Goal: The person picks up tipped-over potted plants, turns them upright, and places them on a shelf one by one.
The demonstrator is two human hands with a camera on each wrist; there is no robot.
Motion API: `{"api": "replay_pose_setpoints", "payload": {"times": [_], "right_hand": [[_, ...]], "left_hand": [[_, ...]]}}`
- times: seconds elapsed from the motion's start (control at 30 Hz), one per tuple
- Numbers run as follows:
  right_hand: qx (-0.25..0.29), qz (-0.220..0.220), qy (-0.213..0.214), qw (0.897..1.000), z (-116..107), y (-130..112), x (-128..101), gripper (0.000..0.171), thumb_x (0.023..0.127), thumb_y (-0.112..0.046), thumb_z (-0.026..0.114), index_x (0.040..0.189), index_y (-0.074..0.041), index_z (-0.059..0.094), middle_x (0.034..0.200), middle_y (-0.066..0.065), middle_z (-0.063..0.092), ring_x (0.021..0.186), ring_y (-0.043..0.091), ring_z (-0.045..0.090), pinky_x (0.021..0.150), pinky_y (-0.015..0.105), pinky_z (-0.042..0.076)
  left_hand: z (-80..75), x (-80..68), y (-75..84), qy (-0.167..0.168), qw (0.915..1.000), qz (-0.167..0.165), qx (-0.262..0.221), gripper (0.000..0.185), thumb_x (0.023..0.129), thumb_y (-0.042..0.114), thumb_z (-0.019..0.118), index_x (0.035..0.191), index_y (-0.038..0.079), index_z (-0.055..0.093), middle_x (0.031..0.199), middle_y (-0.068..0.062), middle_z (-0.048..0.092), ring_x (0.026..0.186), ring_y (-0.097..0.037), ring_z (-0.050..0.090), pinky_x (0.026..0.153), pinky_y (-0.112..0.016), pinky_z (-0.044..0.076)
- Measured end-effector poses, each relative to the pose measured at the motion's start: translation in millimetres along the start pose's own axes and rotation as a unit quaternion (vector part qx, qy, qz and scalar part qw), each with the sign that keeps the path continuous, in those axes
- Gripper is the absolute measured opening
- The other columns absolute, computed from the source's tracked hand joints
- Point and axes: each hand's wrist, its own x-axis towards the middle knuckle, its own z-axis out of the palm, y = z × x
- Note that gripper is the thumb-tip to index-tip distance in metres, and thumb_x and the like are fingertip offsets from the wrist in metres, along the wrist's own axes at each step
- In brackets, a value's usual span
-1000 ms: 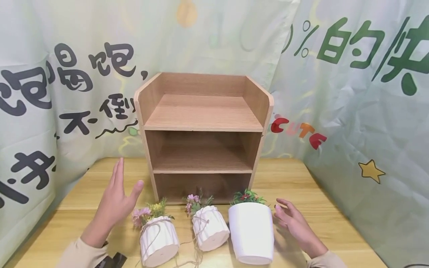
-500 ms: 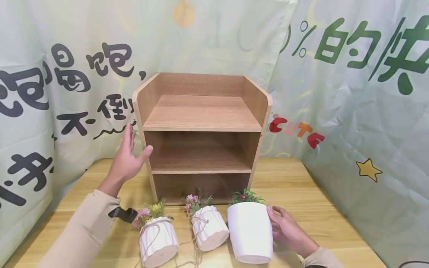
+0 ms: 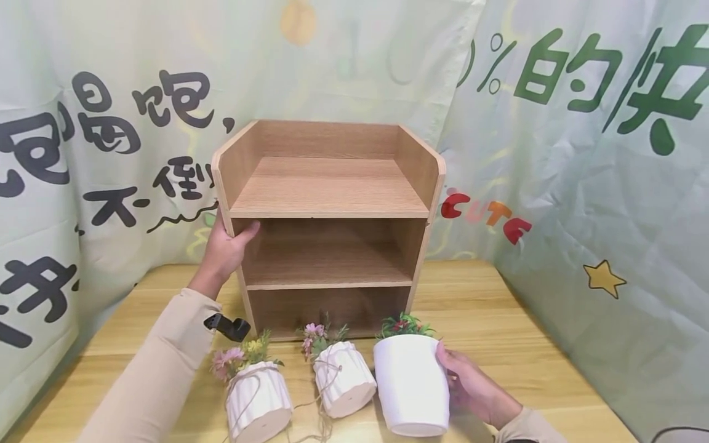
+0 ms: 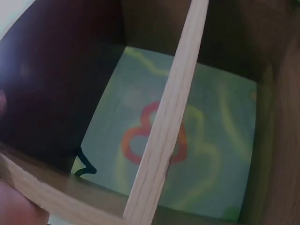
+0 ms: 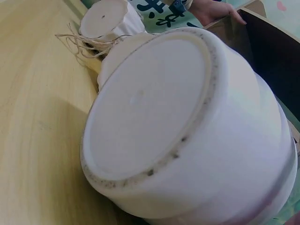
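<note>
A wooden three-tier shelf [image 3: 329, 187] stands at the back of the table. My left hand [image 3: 227, 249] grips its left side panel, thumb curled inside the middle compartment; the left wrist view looks into the shelf [image 4: 164, 136]. My right hand [image 3: 462, 381] holds the right side of a smooth white pot [image 3: 412, 384] with a green and red plant, lying tipped toward me. The right wrist view shows this pot's base [image 5: 154, 112]. Two ribbed white pots with twine lie to its left: one in the middle [image 3: 343, 376], one with pink and yellow flowers [image 3: 257, 400].
A light wooden table [image 3: 498, 320] carries everything. Printed fabric backdrops [image 3: 581, 154] close in the back, left and right. A black clip [image 3: 227, 326] shows by my left sleeve.
My left hand rose from above the table to the shelf's left panel and took hold of it. My right hand closed in onto the smooth white pot's side.
</note>
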Motion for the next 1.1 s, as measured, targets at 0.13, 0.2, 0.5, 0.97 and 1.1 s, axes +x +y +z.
{"api": "replay_pose_setpoints", "payload": {"times": [0.13, 0.2, 0.5, 0.97, 1.1], "right_hand": [[0.025, 0.005, -0.021, 0.999, 0, 0, 1, 0.087, 0.101, -0.05, 0.035, 0.143, 0.016, -0.004, 0.122, 0.02, 0.046, 0.106, 0.03, 0.057, 0.089, 0.059, 0.044], [0.035, 0.007, -0.036, 0.999, 0, -1, 1, 0.086, 0.101, -0.047, 0.037, 0.143, 0.016, -0.005, 0.118, 0.017, 0.049, 0.104, 0.029, 0.058, 0.089, 0.058, 0.045], [0.052, -0.001, -0.072, 0.996, 0, 1, 4, 0.075, 0.102, -0.042, 0.04, 0.141, 0.015, 0.01, 0.106, 0.008, 0.06, 0.098, 0.024, 0.06, 0.084, 0.047, 0.049], [0.045, -0.009, -0.058, 0.997, 0, 4, 3, 0.071, 0.103, -0.041, 0.038, 0.141, 0.014, 0.014, 0.105, 0.007, 0.061, 0.096, 0.023, 0.061, 0.083, 0.046, 0.049], [0.043, -0.02, -0.062, 0.997, 1, 3, 2, 0.073, 0.103, -0.039, 0.038, 0.142, 0.015, 0.008, 0.105, 0.006, 0.062, 0.097, 0.023, 0.061, 0.083, 0.045, 0.05]], "left_hand": [[2.1, 0.7, 1.6, 0.029, 0.9991, -0.018, -0.026, 0.063, 0.095, -0.001, 0.047, 0.152, 0.007, 0.022, 0.149, -0.017, 0.034, 0.137, -0.025, 0.027, 0.114, -0.037, 0.017], [3.2, 0.8, 2.5, 0.043, 0.9987, -0.016, -0.025, 0.063, 0.093, -0.003, 0.045, 0.151, 0.006, 0.025, 0.148, -0.017, 0.036, 0.136, -0.024, 0.029, 0.114, -0.036, 0.018], [7.1, 0.2, 5.2, 0.072, 0.9972, -0.015, -0.011, 0.065, 0.083, -0.008, 0.045, 0.146, 0.003, 0.034, 0.14, -0.017, 0.044, 0.128, -0.021, 0.035, 0.111, -0.033, 0.021], [12.0, -0.8, 4.2, 0.082, 0.9963, -0.02, 0.014, 0.064, 0.081, -0.007, 0.047, 0.144, 0.002, 0.038, 0.139, -0.018, 0.046, 0.126, -0.023, 0.037, 0.11, -0.036, 0.023], [14.3, 0.1, 4.2, 0.077, 0.9969, -0.015, 0.01, 0.064, 0.08, -0.008, 0.046, 0.143, 0.0, 0.038, 0.139, -0.019, 0.046, 0.125, -0.024, 0.038, 0.11, -0.036, 0.023]]}}
